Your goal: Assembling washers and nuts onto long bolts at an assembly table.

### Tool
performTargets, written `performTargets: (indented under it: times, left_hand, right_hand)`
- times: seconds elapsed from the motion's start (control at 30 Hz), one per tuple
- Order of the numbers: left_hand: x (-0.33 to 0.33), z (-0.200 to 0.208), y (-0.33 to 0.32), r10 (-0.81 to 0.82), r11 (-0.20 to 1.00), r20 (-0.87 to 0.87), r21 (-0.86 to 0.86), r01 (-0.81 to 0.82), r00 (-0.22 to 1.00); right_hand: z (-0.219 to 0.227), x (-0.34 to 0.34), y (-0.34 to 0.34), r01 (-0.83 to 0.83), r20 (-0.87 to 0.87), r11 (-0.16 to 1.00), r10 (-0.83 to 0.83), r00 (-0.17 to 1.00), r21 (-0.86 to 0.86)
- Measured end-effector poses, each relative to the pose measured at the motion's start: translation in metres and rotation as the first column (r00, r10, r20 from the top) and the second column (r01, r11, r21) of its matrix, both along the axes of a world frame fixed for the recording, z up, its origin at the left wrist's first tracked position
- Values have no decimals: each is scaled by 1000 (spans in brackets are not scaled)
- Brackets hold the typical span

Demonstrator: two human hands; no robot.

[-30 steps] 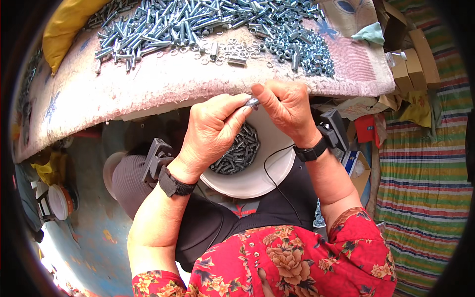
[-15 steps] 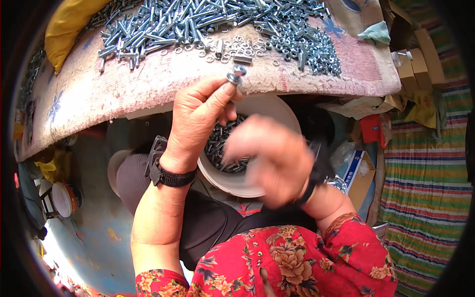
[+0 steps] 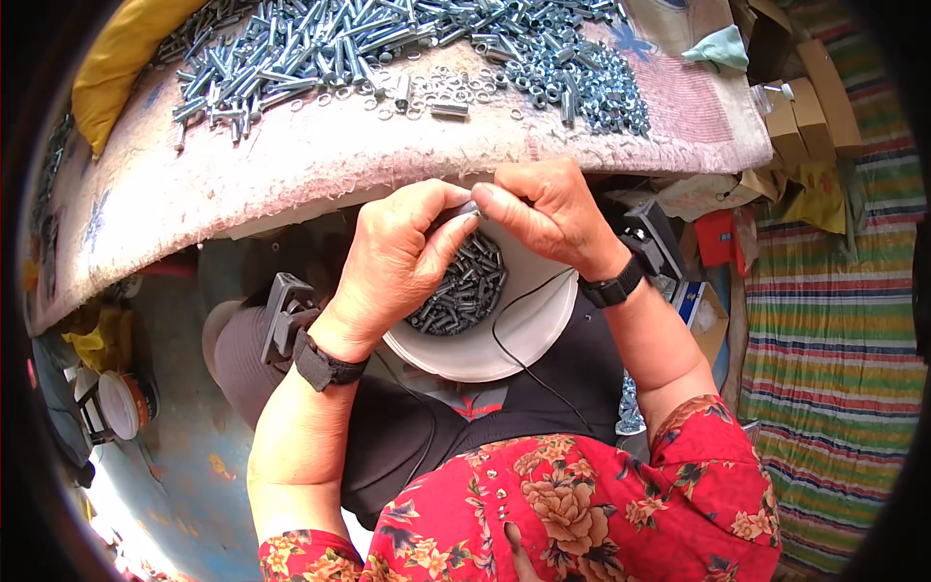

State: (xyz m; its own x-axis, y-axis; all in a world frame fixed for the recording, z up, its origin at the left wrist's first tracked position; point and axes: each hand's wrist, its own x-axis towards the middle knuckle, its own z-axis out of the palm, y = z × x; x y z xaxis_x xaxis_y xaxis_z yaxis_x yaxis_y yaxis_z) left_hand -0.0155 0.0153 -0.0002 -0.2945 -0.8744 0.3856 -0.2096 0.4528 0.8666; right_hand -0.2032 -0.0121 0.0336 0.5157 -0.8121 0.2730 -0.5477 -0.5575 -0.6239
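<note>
My left hand (image 3: pixel 400 254) is closed, thumb and forefinger pinching a small grey metal bolt (image 3: pixel 469 208) that the fingers mostly cover. At the bolt's other end, my right hand (image 3: pixel 555 215) is closed too, its thumb and fingertips pressed onto it. Both hands meet in front of the table's near edge, over a white bucket (image 3: pixel 524 354). Inside the bucket lies a pile of short dark metal fasteners (image 3: pixel 470 291).
On the cloth-covered table (image 3: pixel 320 155) lie heaps of long bolts (image 3: pixel 339 44), scattered washers (image 3: pixel 451 85) and nuts (image 3: pixel 611 97). A yellow cloth (image 3: pixel 112 82) hangs over its left side. Cardboard boxes (image 3: pixel 815 116) stand at the right beside a striped sheet (image 3: pixel 824 369).
My right hand, blurred over the bucket before, has risen to meet the left at the bolt. My left hand has lowered slightly from the table edge. The view has shifted a little.
</note>
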Motion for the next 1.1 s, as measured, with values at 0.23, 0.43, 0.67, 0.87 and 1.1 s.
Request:
performTargets:
  times: [0.23, 0.43, 0.67, 0.87, 1.1]
  left_hand:
    - [-2, 9, -2, 5, 902, -264, 418, 110, 965]
    - [-8, -2, 4, -76, 983, -79, 161, 88, 994]
    - [-5, 5, 1, -52, 883, -270, 438, 171, 961]
    - [-7, -4, 2, -52, 993, -63, 105, 59, 997]
    - [-3, -1, 0, 7, 813, -338, 550, 191, 941]
  right_hand:
    - [7, -7, 6, -131, 483, 921, -67, 873, 366]
    - [-9, -3, 0, -3, 117, 997, 12, 993, -81]
    - [1, -10, 13, -96, 280, 939, 0, 960, 331]
    - [-14, -12, 16, 6, 97, 998, -11, 995, 56]
    - [-22, -8, 29, -110, 539, 916, -127, 833, 387]
